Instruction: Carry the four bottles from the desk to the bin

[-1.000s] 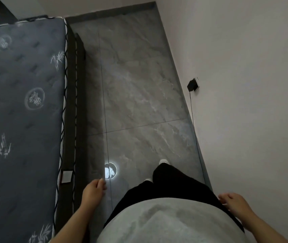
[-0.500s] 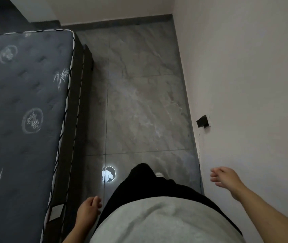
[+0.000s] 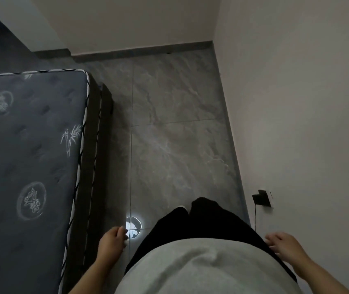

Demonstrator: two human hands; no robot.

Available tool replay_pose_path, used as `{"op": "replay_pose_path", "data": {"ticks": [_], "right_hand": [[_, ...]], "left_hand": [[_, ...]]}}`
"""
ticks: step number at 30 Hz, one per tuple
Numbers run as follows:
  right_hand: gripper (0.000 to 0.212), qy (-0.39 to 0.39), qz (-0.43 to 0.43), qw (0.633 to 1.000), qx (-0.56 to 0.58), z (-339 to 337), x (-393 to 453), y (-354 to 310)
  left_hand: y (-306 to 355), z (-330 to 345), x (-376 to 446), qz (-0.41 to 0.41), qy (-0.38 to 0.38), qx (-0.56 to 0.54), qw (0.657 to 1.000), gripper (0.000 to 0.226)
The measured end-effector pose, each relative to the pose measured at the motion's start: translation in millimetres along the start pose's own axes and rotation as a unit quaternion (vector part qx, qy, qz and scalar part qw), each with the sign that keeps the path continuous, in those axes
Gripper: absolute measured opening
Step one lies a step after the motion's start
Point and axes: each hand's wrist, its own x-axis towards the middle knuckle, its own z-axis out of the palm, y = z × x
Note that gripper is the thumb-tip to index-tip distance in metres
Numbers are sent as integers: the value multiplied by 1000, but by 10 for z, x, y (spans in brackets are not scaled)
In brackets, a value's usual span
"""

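Bottles: none in view, nor desk or bin.
Left hand (image 3: 111,240): empty, fingers loosely curled, beside the bed.
Right hand (image 3: 283,244): empty, fingers relaxed, near the wall.
Floor: grey marbled stone tiles (image 3: 175,132) with a bright round light reflection (image 3: 133,227).
Bed: dark grey quilted mattress (image 3: 27,158); its pale bamboo and round emblems are unreadable.
Wall: plain pale wall (image 3: 307,102) with a black plug (image 3: 261,199) and cord.

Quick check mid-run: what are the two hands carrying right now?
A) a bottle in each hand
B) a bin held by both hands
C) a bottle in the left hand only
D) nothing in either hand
D: the left hand and the right hand both hang with loosely curled fingers holding nothing, beside the mattress and over the grey tiled floor; no bottle or bin is in view.
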Motion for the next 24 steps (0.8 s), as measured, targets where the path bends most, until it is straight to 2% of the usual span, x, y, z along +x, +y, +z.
{"op": "replay_pose_path", "data": {"ticks": [5,8,14,20,24], "right_hand": [[24,26,10,999,-21,-94,263,-603],[26,18,-12,999,-44,-131,504,-1154],[19,26,-53,998,21,-328,920,-2585],[20,1,-106,994,-6,-380,1216,-3933],[19,-13,-98,994,-36,-271,1407,-4507]], "left_hand": [[914,-78,562,50,1,29,998,29],[1337,-79,882,51,11,36,998,30],[1889,-54,1248,-1,8,5,1000,26],[2325,-147,1523,-41,28,-2,999,24],[2683,-250,1901,-61,48,-23,997,24]]}}
